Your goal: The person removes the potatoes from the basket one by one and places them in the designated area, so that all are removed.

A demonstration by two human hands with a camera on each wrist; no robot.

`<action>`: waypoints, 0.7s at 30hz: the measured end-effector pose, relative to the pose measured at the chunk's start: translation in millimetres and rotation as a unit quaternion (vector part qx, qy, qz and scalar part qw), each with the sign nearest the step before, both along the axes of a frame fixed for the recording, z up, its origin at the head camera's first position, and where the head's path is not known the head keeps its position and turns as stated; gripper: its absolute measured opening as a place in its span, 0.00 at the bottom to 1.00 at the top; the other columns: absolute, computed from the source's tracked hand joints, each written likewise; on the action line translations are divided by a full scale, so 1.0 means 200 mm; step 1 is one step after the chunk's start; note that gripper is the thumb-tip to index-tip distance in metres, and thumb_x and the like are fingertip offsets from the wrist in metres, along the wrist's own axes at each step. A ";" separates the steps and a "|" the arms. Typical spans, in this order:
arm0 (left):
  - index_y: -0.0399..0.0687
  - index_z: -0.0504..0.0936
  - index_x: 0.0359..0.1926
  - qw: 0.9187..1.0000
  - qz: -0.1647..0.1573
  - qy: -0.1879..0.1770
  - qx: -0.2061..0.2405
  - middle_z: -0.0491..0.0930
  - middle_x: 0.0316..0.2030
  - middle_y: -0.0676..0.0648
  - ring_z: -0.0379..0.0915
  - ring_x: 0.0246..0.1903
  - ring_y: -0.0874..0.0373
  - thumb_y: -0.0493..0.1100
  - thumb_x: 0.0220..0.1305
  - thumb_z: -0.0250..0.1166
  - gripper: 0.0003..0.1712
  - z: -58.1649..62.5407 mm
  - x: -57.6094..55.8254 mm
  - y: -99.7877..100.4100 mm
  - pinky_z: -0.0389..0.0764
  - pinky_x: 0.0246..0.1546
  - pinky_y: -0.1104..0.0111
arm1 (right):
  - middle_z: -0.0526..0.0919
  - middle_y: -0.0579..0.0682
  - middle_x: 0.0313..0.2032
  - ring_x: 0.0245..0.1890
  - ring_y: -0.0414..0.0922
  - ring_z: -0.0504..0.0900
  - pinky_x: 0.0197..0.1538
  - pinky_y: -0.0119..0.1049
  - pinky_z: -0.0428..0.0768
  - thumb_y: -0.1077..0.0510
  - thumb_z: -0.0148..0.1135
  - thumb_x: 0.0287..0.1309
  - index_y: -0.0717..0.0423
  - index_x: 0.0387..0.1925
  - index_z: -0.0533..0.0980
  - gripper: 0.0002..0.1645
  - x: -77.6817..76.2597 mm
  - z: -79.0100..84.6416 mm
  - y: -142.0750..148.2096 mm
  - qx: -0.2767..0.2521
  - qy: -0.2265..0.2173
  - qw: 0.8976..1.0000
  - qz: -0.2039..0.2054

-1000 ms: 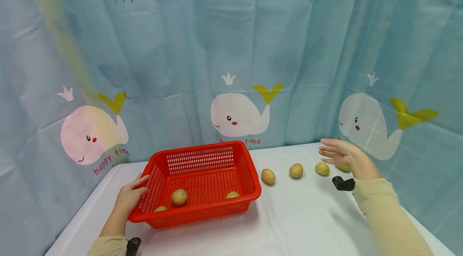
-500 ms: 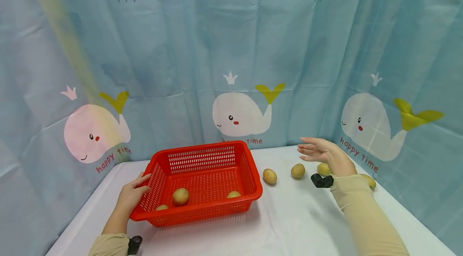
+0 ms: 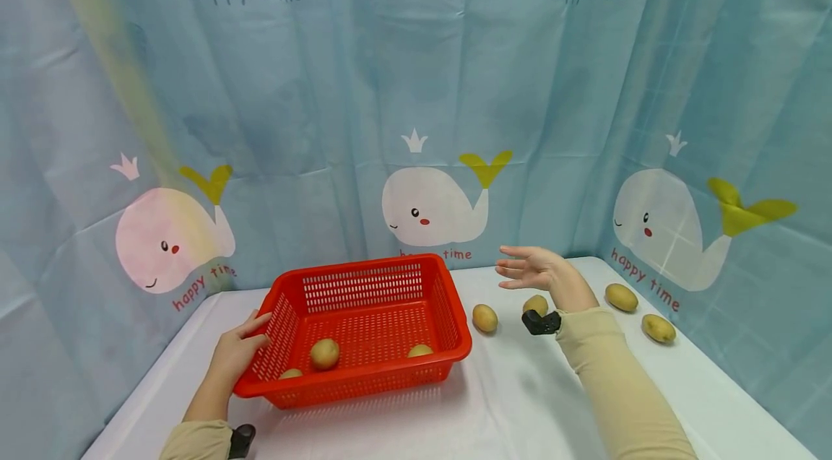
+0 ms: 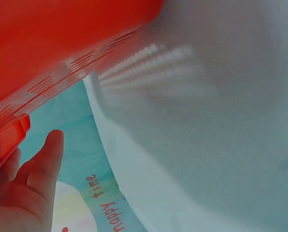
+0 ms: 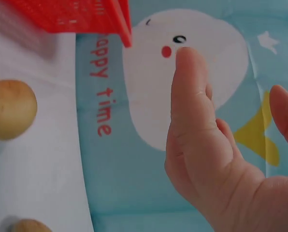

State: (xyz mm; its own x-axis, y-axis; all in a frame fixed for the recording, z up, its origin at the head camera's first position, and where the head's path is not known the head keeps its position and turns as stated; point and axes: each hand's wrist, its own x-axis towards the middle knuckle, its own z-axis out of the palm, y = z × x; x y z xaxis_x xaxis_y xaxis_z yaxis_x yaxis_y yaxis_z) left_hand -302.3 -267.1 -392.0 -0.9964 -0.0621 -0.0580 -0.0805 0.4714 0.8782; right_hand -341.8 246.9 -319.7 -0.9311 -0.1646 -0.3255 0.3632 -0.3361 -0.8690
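A red plastic basket (image 3: 364,323) with slotted walls stands left of centre on the table. My left hand (image 3: 235,350) holds its left rim, with fingertips laid over the edge; the left wrist view shows that hand (image 4: 25,188) beside the basket's red side (image 4: 62,38). Inside the basket lie a potato (image 3: 324,353) and, partly hidden by the front wall, a second potato (image 3: 290,373) and a third potato (image 3: 419,349). My right hand (image 3: 536,271), fingers extended and holding nothing, hovers above and behind a potato (image 3: 535,305) just right of the basket.
Another potato (image 3: 484,318) sits close to the basket's right side. Farther right, a potato (image 3: 621,297) and one more potato (image 3: 659,328) lie near the edge of the white-covered table (image 3: 494,402). A blue whale-print curtain (image 3: 325,214) borders the table behind and at the sides.
My right hand has travelled left through the air toward the basket, uncovering the potatoes at the far right. The left hand and basket have kept their place.
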 end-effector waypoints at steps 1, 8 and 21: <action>0.38 0.55 0.72 1.000 0.000 0.000 0.001 0.41 0.74 0.38 0.39 0.71 0.33 0.37 0.68 0.49 0.32 0.00 0.00 0.00 0.71 0.60 0.53 | 0.62 0.61 0.60 0.46 0.49 0.74 0.58 0.54 0.74 0.59 0.52 0.70 0.55 0.61 0.61 0.21 -0.01 0.00 -0.02 -0.001 -0.002 1.000 0.001; 0.38 0.56 0.71 1.000 -0.001 0.002 -0.001 0.42 0.74 0.38 0.38 0.71 0.33 0.36 0.68 0.49 0.32 0.00 0.00 0.00 0.70 0.61 0.55 | 0.52 0.64 0.71 0.46 0.51 0.74 0.62 0.58 0.65 0.59 0.52 0.70 0.55 0.53 0.67 0.13 -0.04 0.00 -0.14 -0.007 -0.006 1.000 0.012; 0.37 0.57 0.71 1.000 0.001 0.010 0.006 0.43 0.74 0.37 0.39 0.71 0.32 0.35 0.67 0.49 0.32 -0.01 0.00 0.00 0.69 0.61 0.51 | 0.60 0.65 0.68 0.45 0.51 0.74 0.64 0.58 0.63 0.59 0.52 0.70 0.59 0.59 0.67 0.19 -0.08 0.02 -0.36 -0.005 0.002 1.000 0.023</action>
